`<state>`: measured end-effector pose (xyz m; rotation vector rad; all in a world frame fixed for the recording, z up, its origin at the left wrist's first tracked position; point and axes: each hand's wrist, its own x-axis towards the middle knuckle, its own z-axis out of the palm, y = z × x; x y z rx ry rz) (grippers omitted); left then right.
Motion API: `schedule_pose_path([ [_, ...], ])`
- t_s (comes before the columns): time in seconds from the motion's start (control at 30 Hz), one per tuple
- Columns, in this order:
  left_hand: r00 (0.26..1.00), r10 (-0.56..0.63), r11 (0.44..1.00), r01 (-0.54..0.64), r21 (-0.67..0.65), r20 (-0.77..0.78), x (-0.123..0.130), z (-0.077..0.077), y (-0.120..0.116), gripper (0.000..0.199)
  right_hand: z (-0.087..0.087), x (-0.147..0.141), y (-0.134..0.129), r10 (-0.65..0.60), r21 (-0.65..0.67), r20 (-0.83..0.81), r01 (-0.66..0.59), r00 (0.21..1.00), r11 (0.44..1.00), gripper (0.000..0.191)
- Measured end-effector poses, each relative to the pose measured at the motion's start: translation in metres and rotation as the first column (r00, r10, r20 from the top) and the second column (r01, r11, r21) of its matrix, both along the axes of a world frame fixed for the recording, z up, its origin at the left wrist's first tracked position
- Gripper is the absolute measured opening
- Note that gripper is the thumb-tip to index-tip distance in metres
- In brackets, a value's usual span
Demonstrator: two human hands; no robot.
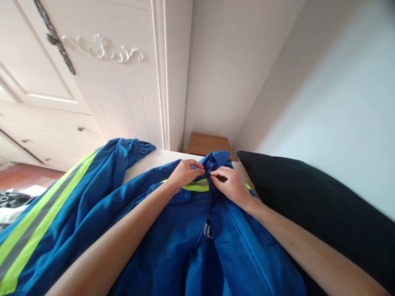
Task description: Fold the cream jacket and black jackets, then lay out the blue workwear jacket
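A blue work jacket [173,218] lies spread out before me, with bright yellow reflective bands across the chest and a collar [219,158] at the far end. Just below that collar, the fingertips of my left hand [187,172] are pinched on the edge of the jacket's front. Close beside it, my right hand [231,184] pinches the opposite front edge, thumb against bent fingers. Below the hands the front parts, showing a zipper [202,231] and some white lettering inside, partly covered. What exactly sits between the fingertips is too small to make out.
On the left lies more blue cloth [101,185] with a yellow-and-grey stripe and a gathered end. A black cloth-covered object [308,193] is at the right. Beyond stand a white wardrobe [123,74], a brown wooden surface [208,143] and a pale wall [333,102].
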<state>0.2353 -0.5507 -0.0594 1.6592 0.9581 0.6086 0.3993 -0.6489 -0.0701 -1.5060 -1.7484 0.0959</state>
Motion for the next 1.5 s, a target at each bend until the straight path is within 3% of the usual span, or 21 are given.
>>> schedule_pose_path([
  [0.2, 0.978, -0.193, 0.967, 0.203, -0.155, 0.077, -0.013, 0.009, 0.007, 0.042, -0.001, 0.004, 0.0, -0.021, -0.057, -0.086, 0.017, 0.996, 0.998, 0.01],
  [0.3, 0.96, -0.232, 0.958, 0.253, -0.131, 0.157, -0.015, 0.004, 0.01, 0.046, -0.002, 0.005, 0.001, -0.019, -0.089, -0.178, 0.003, 0.984, 0.996, 0.014],
  [0.47, 0.962, -0.213, 0.974, 0.196, 0.112, 0.17, -0.008, -0.006, 0.01, 0.038, -0.004, 0.007, 0.003, -0.017, -0.117, -0.301, -0.019, 0.953, 0.993, 0.017],
  [0.6, 0.963, -0.22, 0.939, 0.165, 0.301, 0.156, -0.004, -0.007, 0.007, 0.028, -0.006, 0.007, 0.004, -0.043, -0.146, -0.373, -0.013, 0.927, 0.989, 0.019],
  [0.77, 0.976, -0.203, 0.895, 0.152, 0.419, 0.079, -0.003, -0.005, 0.003, 0.026, -0.004, 0.005, 0.005, -0.065, -0.251, -0.517, -0.079, 0.854, 0.965, 0.027],
  [0.97, 0.987, -0.164, 0.873, 0.146, 0.466, -0.004, -0.003, -0.005, -0.002, 0.026, -0.001, 0.004, 0.001, -0.008, -0.31, -0.426, -0.137, 0.905, 0.941, 0.033],
  [1.13, 0.99, -0.142, 0.867, 0.133, 0.48, -0.018, -0.004, -0.001, -0.007, 0.026, 0.0, 0.002, -0.001, 0.015, -0.262, -0.388, -0.126, 0.922, 0.957, 0.035],
  [1.27, 0.986, -0.143, 0.825, 0.168, 0.539, -0.087, -0.005, 0.002, -0.012, 0.027, 0.0, 0.0, -0.002, -0.002, -0.169, -0.269, -0.045, 0.963, 0.985, 0.034],
  [1.37, 0.984, -0.15, 0.815, 0.18, 0.551, -0.099, -0.005, 0.001, -0.014, 0.028, -0.002, 0.001, -0.002, -0.01, -0.147, -0.314, -0.039, 0.949, 0.988, 0.031],
  [1.5, 0.987, -0.156, 0.842, 0.156, 0.517, -0.043, -0.002, -0.003, -0.014, 0.027, -0.005, 0.001, -0.001, 0.014, -0.164, -0.407, -0.089, 0.913, 0.982, 0.031],
])
